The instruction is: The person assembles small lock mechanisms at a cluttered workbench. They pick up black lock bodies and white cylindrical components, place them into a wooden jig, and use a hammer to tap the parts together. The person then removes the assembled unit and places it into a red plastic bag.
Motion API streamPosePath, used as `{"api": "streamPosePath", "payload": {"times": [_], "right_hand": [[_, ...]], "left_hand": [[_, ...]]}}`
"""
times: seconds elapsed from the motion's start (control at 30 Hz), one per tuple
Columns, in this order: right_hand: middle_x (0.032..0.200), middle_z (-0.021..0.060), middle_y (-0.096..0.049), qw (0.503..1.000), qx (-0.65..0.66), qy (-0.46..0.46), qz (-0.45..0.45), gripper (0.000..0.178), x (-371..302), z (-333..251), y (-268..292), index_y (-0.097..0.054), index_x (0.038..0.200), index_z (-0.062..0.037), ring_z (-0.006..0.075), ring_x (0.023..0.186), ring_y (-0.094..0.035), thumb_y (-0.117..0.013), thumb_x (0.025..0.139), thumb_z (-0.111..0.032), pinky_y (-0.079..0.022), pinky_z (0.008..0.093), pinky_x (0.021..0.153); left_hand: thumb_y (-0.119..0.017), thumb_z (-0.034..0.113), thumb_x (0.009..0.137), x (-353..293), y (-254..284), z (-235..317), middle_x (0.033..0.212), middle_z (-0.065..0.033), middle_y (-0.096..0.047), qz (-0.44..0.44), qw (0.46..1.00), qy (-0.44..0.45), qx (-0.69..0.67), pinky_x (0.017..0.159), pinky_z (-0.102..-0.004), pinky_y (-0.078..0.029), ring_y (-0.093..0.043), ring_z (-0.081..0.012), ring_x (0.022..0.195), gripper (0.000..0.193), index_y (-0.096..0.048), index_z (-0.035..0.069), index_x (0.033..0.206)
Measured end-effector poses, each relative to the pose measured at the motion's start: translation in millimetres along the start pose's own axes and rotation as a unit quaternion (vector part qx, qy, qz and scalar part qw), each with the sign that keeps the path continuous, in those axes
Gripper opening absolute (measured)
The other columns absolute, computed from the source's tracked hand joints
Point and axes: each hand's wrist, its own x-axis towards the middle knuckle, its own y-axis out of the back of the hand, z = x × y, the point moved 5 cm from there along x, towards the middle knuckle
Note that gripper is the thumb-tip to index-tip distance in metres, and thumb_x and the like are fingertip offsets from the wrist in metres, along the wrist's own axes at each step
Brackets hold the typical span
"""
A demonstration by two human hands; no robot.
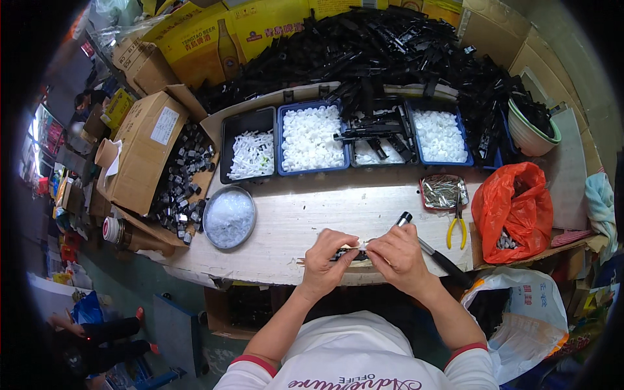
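Both my hands meet over the front edge of the white worktable. My left hand is closed, pinching a small black plastic part. Facing it, my right hand is closed on a small white plastic piece, which sits against the black part at the fingertips. How the two pieces fit together is hidden by the fingers. Partly under my right hand lies a hammer, its black handle pointing toward the near right.
White-part bins line the back, beneath a heap of black parts. A round dish and a carton of black pieces stand left. Rightward are a pin tray, yellow-handled pliers and a red bag.
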Motion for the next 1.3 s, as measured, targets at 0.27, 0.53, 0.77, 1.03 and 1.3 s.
{"api": "streamPosePath", "payload": {"times": [0.27, 0.53, 0.77, 1.03, 1.3], "right_hand": [[0.064, 0.0016, -0.048, 0.989, -0.092, 0.048, -0.105, 0.009, -10.6, 8.0, -38.2, -0.053, 0.065, -0.0089, 0.0185, 0.072, -0.048, -0.062, 0.066, -0.010, -0.030, 0.0366, 0.067], [0.067, 0.0012, -0.051, 0.970, -0.109, 0.091, -0.198, 0.006, 2.2, 3.7, -46.5, -0.058, 0.067, -0.0090, 0.0182, 0.075, -0.049, -0.062, 0.063, -0.011, -0.030, 0.0366, 0.069], [0.069, 0.0006, -0.051, 0.970, -0.090, 0.064, -0.217, 0.009, 5.1, 10.4, -45.8, -0.058, 0.070, -0.0093, 0.0175, 0.076, -0.048, -0.064, 0.064, -0.011, -0.030, 0.0357, 0.071], [0.075, 0.0077, -0.054, 0.966, -0.112, -0.201, 0.122, 0.004, -27.6, 80.0, 94.7, -0.059, 0.078, -0.0023, 0.0196, 0.069, -0.050, -0.058, 0.077, -0.006, -0.037, 0.0289, 0.062], [0.102, 0.0100, -0.053, 0.789, -0.420, -0.449, 0.017, 0.023, -130.0, 182.9, 198.6, -0.055, 0.103, -0.0046, 0.0292, 0.103, -0.048, -0.052, 0.082, -0.014, -0.038, 0.0524, 0.079]], "left_hand": [[-0.069, 0.007, 0.064, -26.2, 1.2, -23.5, 0.089, -0.0020, -0.059, -0.023, 0.986, 0.043, 0.158, 0.082, -0.0331, -0.030, -0.047, -0.0201, 0.094, 0.014, -0.062, 0.007, 0.076], [-0.068, 0.005, 0.064, -29.7, -5.3, -32.1, 0.091, -0.0018, -0.056, -0.034, 0.987, 0.045, 0.148, 0.082, -0.0344, -0.028, -0.047, -0.0203, 0.093, 0.014, -0.061, 0.008, 0.077], [-0.067, 0.006, 0.066, -28.5, -6.9, -33.6, 0.093, -0.0023, -0.055, -0.056, 0.987, 0.047, 0.145, 0.082, -0.0338, -0.027, -0.046, -0.0198, 0.092, 0.015, -0.061, 0.008, 0.079], [-0.070, 0.013, 0.066, -23.6, -9.9, -34.5, 0.091, -0.0012, -0.052, -0.076, 0.979, 0.068, 0.175, 0.080, -0.0338, -0.026, -0.043, -0.0186, 0.089, 0.020, -0.064, 0.011, 0.085], [-0.070, 0.013, 0.066, -20.4, -13.3, -32.2, 0.090, -0.0015, -0.052, -0.121, 0.968, 0.011, 0.220, 0.077, -0.0347, -0.027, -0.045, -0.0189, 0.086, 0.017, -0.066, 0.011, 0.082]]}}
